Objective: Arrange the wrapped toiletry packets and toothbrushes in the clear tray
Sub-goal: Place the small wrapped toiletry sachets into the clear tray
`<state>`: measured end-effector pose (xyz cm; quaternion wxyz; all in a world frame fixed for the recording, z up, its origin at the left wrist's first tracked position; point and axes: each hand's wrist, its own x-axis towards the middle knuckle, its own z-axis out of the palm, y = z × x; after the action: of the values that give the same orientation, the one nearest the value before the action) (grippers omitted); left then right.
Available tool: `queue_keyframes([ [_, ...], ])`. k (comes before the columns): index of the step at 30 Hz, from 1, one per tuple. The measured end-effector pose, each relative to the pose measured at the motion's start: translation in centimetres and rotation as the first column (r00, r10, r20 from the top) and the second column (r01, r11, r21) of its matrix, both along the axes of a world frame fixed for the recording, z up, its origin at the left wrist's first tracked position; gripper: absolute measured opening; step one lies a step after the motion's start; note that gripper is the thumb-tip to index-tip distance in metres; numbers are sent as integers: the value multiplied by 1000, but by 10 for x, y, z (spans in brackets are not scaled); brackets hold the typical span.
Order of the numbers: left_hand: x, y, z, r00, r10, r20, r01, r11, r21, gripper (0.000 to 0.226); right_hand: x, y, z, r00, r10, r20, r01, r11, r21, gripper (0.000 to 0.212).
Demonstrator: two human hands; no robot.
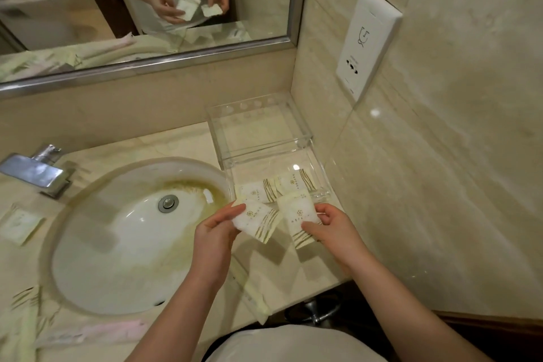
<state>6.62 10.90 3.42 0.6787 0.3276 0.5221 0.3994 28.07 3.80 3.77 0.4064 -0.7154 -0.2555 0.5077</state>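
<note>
A clear tray point(305, 134) stands on the counter in the corner, right of the sink. Two white wrapped packets point(276, 186) with striped ends lie flat in its front section. My left hand point(216, 232) pinches another white packet point(258, 220) just in front of the tray. My right hand point(332, 225) holds a second such packet point(299, 219) beside it, its top edge over the tray's front rim. A wrapped toothbrush point(252, 294) lies on the counter under my left arm. More wrapped toothbrushes point(88, 332) lie at the front left.
An oval sink point(88, 258) fills the counter's middle, with a chrome faucet point(35, 170) at the left. One packet point(19, 225) lies at the far left. A mirror spans the back wall. A white socket panel point(367, 41) is on the right wall.
</note>
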Motion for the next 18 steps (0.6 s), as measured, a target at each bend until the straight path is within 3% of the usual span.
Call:
queue_keyframes([
  [5, -4, 21, -12, 982, 5, -188, 0, 1000, 26, 27, -3, 16, 5, 972, -215, -96, 213, 977, -31, 22],
  [9, 3, 45, -19, 990, 27, -136, -37, 996, -76, 30, -1, 31, 7, 936, -309, -167, 306, 951, -42, 17],
  [12, 14, 62, -22, 976, 41, -214, -60, 995, -85, 33, 2, 42, 8, 904, -353, -240, 356, 934, -33, 17],
  [18, 57, 102, -36, 969, 189, -158, -229, 927, -297, 41, 18, 72, -2, 913, -366, -183, 362, 931, -52, 11],
])
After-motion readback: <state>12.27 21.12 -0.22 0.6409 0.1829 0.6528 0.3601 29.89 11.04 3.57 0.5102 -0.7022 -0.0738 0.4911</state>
